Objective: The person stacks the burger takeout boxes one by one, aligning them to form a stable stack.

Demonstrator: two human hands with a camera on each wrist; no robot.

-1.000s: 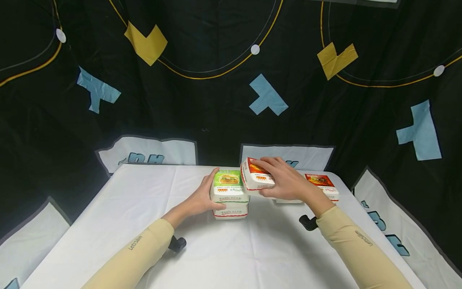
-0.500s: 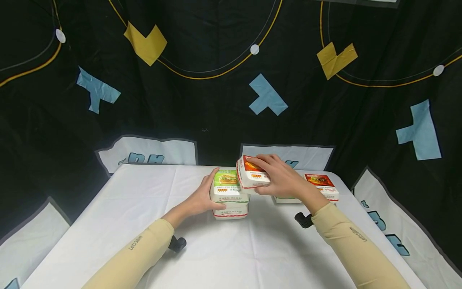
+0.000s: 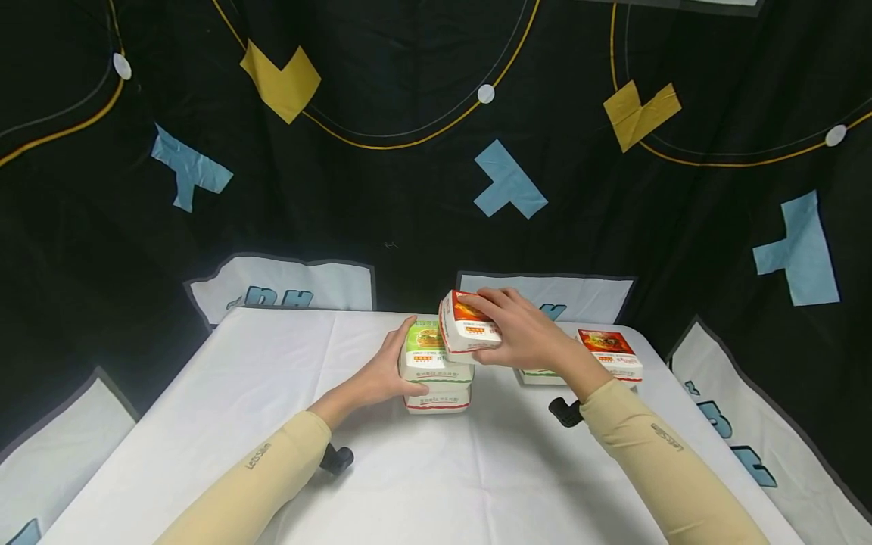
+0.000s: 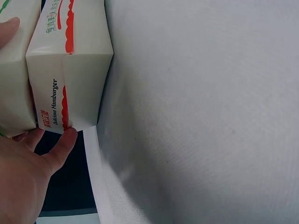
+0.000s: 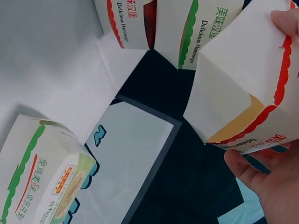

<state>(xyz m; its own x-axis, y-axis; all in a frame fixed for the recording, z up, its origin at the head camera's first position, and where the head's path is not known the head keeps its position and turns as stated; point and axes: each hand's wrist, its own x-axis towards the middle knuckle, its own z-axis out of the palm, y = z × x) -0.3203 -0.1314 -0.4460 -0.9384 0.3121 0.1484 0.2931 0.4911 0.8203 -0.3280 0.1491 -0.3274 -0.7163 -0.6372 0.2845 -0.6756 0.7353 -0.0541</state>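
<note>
Two paper hamburger boxes stand stacked on the table: a green-topped box over a red-trimmed box. My left hand grips this stack from its left side, thumb on the front. In the left wrist view a fingertip touches the far edge of the red-trimmed box. My right hand holds a red-topped hamburger box by its right side, tilted, and overlapping the right part of the green top. The right wrist view shows the held box raised past the stacked green box, its underside exposed.
On the right of the white-covered table lie another green hamburger box and a red-topped one. The right hand partly hides the green one. A black curtain hangs behind the table's far edge. Dark camera mounts sit under both wrists.
My right hand has moved left with the red-topped hamburger box, which now covers more of the green top. The left hand has stayed on the stack.
</note>
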